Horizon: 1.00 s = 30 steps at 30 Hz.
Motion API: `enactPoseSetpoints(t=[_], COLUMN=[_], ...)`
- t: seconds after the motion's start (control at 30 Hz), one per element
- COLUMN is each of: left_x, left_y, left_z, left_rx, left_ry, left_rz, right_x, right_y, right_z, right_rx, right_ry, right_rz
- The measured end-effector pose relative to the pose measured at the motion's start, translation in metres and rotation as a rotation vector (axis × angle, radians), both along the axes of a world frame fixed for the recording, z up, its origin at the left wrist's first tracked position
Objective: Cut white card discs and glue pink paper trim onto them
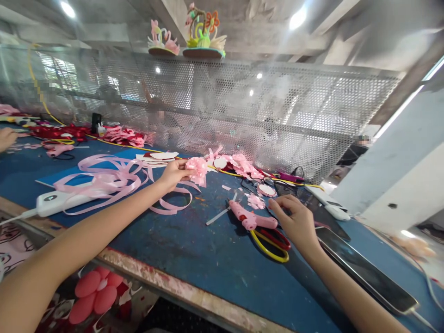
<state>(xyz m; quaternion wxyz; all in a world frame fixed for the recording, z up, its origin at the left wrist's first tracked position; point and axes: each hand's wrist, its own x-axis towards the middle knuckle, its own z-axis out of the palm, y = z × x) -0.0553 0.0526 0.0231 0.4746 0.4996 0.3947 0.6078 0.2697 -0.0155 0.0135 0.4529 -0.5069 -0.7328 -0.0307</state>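
Observation:
My left hand (175,175) pinches a pink ribbon flower (197,171) above the blue tabletop. My right hand (293,219) hovers at the right, its fingers loosely curled with the thumb a little apart and nothing visible in them. Close to its fingertips lie a pink ribbon bunch (255,201) and a round white disc with a pink edge (267,190). Just left of that hand rests a pink glue gun (249,216), partly over scissors with yellow and red handles (268,247). A translucent glue stick (218,216) lies by its nozzle.
Loose pink ribbon (104,178) coils over a white device (65,201) at left. A phone (367,270) lies at right. Pink ribbon pieces (243,164) and a yellow cable (232,173) run along the perforated metal screen (222,101). Another person's hand (7,138) shows far left.

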Motion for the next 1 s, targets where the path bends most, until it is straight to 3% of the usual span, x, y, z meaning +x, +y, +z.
enactPoseSetpoints(t=[0.37, 0.5, 0.73, 0.87, 1.0], left_x=[-0.013, -0.007, 0.021, 0.034, 0.034], left_y=[0.019, 0.011, -0.026, -0.039, -0.032], left_z=[-0.013, -0.008, -0.006, -0.008, -0.009], left_rx=[-0.059, -0.084, -0.221, -0.321, -0.403], left_ry=[-0.068, -0.123, -0.207, -0.258, -0.258], left_rz=[0.013, -0.118, -0.445, -0.515, -0.48], right_x=[-0.002, 0.006, 0.026, 0.032, 0.033], right_y=[-0.004, -0.002, 0.01, 0.015, 0.015], right_z=[0.004, 0.008, 0.009, 0.007, 0.007], right_rx=[0.082, 0.122, 0.093, 0.044, 0.024], right_ry=[-0.09, -0.087, -0.042, 0.0, -0.001], right_rz=[0.009, -0.061, -0.238, -0.267, -0.281])
